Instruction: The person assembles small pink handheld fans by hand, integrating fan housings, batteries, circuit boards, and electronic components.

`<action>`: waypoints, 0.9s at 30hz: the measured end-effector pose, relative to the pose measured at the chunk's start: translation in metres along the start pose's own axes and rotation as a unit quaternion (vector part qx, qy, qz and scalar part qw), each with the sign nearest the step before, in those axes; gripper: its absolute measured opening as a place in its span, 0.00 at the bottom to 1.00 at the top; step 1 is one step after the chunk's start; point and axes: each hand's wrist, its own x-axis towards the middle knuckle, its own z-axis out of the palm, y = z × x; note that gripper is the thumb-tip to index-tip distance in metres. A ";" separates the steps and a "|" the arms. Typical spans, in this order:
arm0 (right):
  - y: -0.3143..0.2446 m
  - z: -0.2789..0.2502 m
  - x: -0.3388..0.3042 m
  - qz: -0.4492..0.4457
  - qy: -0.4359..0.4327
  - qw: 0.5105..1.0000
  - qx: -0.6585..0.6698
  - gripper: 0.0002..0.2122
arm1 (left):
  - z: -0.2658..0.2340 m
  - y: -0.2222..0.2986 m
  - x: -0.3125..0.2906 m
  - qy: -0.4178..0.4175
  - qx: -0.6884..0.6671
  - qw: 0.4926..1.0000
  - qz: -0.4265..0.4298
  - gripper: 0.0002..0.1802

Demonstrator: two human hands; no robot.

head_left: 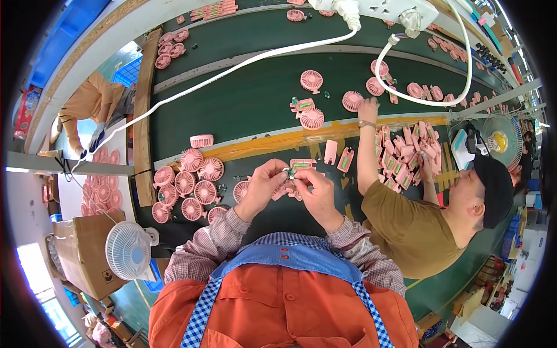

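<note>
My left hand (263,189) and my right hand (318,194) meet above the near work surface, fingertips pinched on a small green part (290,173), which looks like a little circuit board. My fingers cover most of it. Just beneath my hands lie pink plastic pieces (283,190), partly hidden. A pink handle shell with a green strip inside (303,164) lies right behind my fingertips. To the left is a group of round pink fan heads (185,182), several with small green bits beside them. A flat pink cover (331,152) and another open handle shell (346,159) lie to the right.
At my right a co-worker (415,226) stretches an arm over a pile of pink handle shells (406,153) to a fan head (352,101) on the green belt (232,87). A white cable (232,65) hangs from a power strip (383,8) overhead. A white fan (129,250) stands left.
</note>
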 end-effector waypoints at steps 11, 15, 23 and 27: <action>0.011 0.001 0.004 -0.102 0.034 0.987 -0.120 0.06 | 0.016 0.007 0.001 0.000 0.070 0.994 0.083 0.09; 0.012 -0.002 0.007 -0.114 0.038 0.983 -0.139 0.04 | 0.012 0.008 0.001 -0.007 0.092 0.992 0.084 0.10; 0.007 -0.007 0.009 -0.088 0.019 0.990 -0.107 0.04 | 0.009 0.011 0.002 0.021 0.160 0.973 0.165 0.09; -0.006 -0.012 0.010 0.030 -0.040 0.997 -0.053 0.01 | 0.008 0.014 -0.001 0.010 0.098 0.989 0.114 0.08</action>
